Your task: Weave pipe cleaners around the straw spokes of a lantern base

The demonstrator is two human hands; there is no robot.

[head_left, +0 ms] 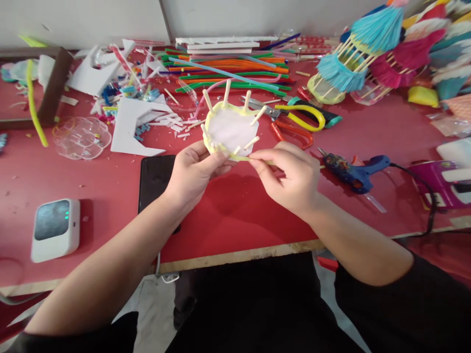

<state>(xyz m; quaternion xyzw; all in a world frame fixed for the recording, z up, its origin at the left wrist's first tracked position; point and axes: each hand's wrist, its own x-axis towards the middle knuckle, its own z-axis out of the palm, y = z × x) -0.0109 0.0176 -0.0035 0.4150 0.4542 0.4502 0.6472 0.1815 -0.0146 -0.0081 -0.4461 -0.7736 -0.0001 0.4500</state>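
Up off the table I hold a small round white base (pixel 231 128) with a yellow fuzzy rim and several short wooden sticks standing around its edge. My left hand (pixel 198 169) is closed on the base's near left edge, thumb on top and fingers underneath. At the near right edge, my right hand (pixel 289 174) pinches a thin yellow strip (pixel 243 158) that runs along the rim, most likely a pipe cleaner. Part of the strip is hidden behind the right fingers.
Scissors (pixel 294 117) and a blue glue gun (pixel 353 171) lie to the right. Behind are colourful pipe cleaners (pixel 228 73) and a blue-roofed stick model (pixel 353 59). On the left are white foam pieces (pixel 127 127), a clear flower-shaped tray (pixel 83 137), a phone (pixel 156 176) and a white device (pixel 55 228).
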